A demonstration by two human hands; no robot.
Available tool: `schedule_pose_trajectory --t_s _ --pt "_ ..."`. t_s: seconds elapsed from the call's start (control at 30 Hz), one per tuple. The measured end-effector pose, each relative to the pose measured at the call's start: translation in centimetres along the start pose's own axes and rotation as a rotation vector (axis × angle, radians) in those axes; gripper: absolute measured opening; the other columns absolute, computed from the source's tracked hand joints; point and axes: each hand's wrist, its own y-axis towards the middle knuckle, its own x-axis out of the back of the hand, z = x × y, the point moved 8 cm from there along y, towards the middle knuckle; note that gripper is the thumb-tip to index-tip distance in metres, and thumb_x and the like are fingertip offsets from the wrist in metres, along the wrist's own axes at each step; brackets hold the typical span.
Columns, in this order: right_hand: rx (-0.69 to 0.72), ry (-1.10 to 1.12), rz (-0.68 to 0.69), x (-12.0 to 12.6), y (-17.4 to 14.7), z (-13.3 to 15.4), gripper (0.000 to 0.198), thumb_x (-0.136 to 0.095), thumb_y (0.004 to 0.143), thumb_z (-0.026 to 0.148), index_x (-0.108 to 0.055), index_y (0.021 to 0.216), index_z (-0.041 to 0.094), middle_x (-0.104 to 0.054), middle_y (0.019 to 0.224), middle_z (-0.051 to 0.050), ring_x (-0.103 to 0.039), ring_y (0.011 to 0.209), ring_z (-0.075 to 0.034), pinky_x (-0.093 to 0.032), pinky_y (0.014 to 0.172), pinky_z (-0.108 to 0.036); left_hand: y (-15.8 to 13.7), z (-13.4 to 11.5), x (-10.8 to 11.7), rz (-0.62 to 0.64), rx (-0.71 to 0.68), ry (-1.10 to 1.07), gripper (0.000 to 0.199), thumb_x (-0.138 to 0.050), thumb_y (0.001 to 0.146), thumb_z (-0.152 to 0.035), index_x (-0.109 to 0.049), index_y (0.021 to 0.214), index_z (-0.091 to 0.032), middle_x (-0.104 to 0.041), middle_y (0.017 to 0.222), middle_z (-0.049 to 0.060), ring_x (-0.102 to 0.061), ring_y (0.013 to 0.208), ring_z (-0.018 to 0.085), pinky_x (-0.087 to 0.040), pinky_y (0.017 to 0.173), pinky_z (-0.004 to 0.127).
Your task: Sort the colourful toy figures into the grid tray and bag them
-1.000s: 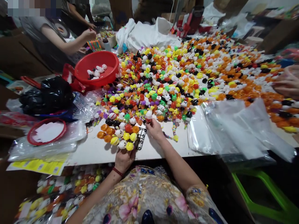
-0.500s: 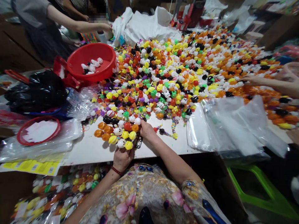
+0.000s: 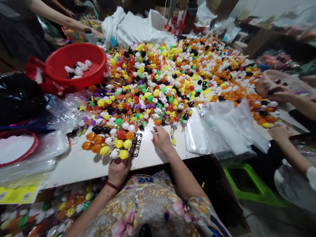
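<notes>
Left fingers [image 3: 125,163]: closed, as far as I can see, on the near side of the black grid rack [image 3: 136,144] from below. The toys hide the tips.
Right fingers [image 3: 158,130]: part way open, with a gap next to the thumb. A small red thing is by the thumb; I can't tell what it is.
Bunch of toys [image 3: 119,144]: just past my left fingers, packed close at the rack, with orange, yellow, white, black and red heads.
Holding well: I think I should keep the rack flat and still, and not squeeze hard, so no toy tips.
Picking well: I think it is best to pinch one toy at a time, so the others don't tangle.
Toy heap [image 3: 160,87]: spread wide past both sets of fingers, shiny and bumpy, with hard-looking round heads.
Clear bags [image 3: 217,128]: right of my right fingers, thin, flat and crinkly.
Red tub [image 3: 55,62]: far past my left fingers, to the left, smooth and round.
Counter [image 3: 74,168]: under the heap and bags, white and flat.
</notes>
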Motion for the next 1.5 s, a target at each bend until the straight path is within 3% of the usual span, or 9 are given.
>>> schedule_pose_trajectory --t_s 0.1,0.17,0.4,0.57,0.63,0.73,0.87,1.17,1.5 --pt "-0.286 -0.171 -0.190 5.6 -0.5 -4.8 0.019 -0.056 0.091 0.031 -0.060 0.103 0.017 -0.068 0.098 -0.012 -0.064 0.089 -0.024 -0.051 0.083 -0.037 0.3 -0.1 0.3 -0.030 0.004 0.000 0.019 -0.062 0.087 -0.021 -0.066 0.106 -0.021 -0.068 0.081 0.006 -0.065 0.078 0.021 -0.049 0.077 0.033" --pt "-0.447 -0.255 -0.213 7.6 -0.7 -7.2 0.023 -0.064 0.085 0.035 -0.061 0.100 0.017 -0.067 0.096 -0.012 -0.063 0.090 -0.025 -0.050 0.081 -0.038 0.6 -0.2 0.5 -0.042 -0.001 0.004 0.018 -0.061 0.088 -0.022 -0.065 0.106 -0.021 -0.068 0.081 0.006 -0.064 0.077 0.021 -0.049 0.077 0.033" --pt "-0.595 -0.089 -0.185 6.9 -1.0 -9.8 0.014 -0.056 0.083 0.032 -0.061 0.078 0.020 -0.069 0.082 -0.009 -0.065 0.082 -0.025 -0.049 0.079 -0.037 1.0 -0.2 0.7 -0.014 0.001 -0.041 0.019 -0.060 0.086 -0.019 -0.069 0.104 -0.022 -0.069 0.079 0.006 -0.065 0.073 0.021 -0.051 0.073 0.033" --pt "-0.494 0.227 -0.370 5.9 -2.6 -7.7 0.033 -0.059 0.079 0.037 -0.058 0.106 0.018 -0.071 0.086 -0.007 -0.065 0.074 -0.021 -0.052 0.070 -0.034 0.4 0.2 -0.2 0.081 0.064 -0.076 0.023 -0.058 0.085 -0.019 -0.070 0.105 -0.021 -0.070 0.082 0.008 -0.067 0.078 0.022 -0.053 0.078 0.033" --pt "-0.476 0.386 -0.264 3.3 -3.3 -5.8 0.039 -0.063 0.075 0.040 -0.059 0.106 0.017 -0.071 0.084 -0.006 -0.065 0.071 -0.019 -0.053 0.067 -0.033 0.2 0.4 -0.5 0.091 0.076 -0.086 0.023 -0.057 0.087 -0.019 -0.071 0.104 -0.022 -0.071 0.085 0.008 -0.067 0.081 0.022 -0.052 0.079 0.034" --pt "-0.446 0.565 0.051 -2.4 -4.9 -1.8 0.029 -0.066 0.072 0.041 -0.063 0.089 0.018 -0.071 0.079 -0.005 -0.065 0.070 -0.019 -0.054 0.067 -0.032 0.1 0.7 -0.9 0.111 0.096 -0.099 0.020 -0.055 0.089 -0.021 -0.072 0.099 -0.023 -0.072 0.085 0.007 -0.066 0.081 0.021 -0.052 0.078 0.033" --pt "-0.262 0.473 0.262 -7.1 -6.6 2.6 0.015 -0.061 0.079 0.033 -0.064 0.083 0.019 -0.070 0.079 -0.004 -0.066 0.074 -0.020 -0.054 0.072 -0.033 -0.1 1.5 -1.8 0.163 0.156 -0.121 0.017 -0.055 0.090 -0.024 -0.072 0.089 -0.022 -0.072 0.081 0.007 -0.066 0.075 0.020 -0.051 0.072 0.031" --pt "0.019 0.030 0.368 -7.4 -6.2 3.9 0.013 -0.054 0.084 0.018 -0.062 0.094 0.018 -0.069 0.088 -0.009 -0.064 0.081 -0.022 -0.050 0.075 -0.032 0.0 1.3 -1.8 0.171 0.152 -0.120 0.016 -0.056 0.089 -0.022 -0.072 0.091 -0.023 -0.074 0.083 0.006 -0.068 0.076 0.022 -0.053 0.074 0.033" --pt "0.185 -0.042 0.398 -8.0 -6.6 5.8 0.017 -0.049 0.084 0.009 -0.061 0.093 0.018 -0.064 0.090 -0.010 -0.060 0.085 -0.022 -0.049 0.077 -0.032 0.4 1.1 -1.3 0.163 0.152 -0.153 0.017 -0.054 0.091 -0.023 -0.071 0.086 -0.022 -0.071 0.075 0.005 -0.067 0.073 0.020 -0.051 0.073 0.031"
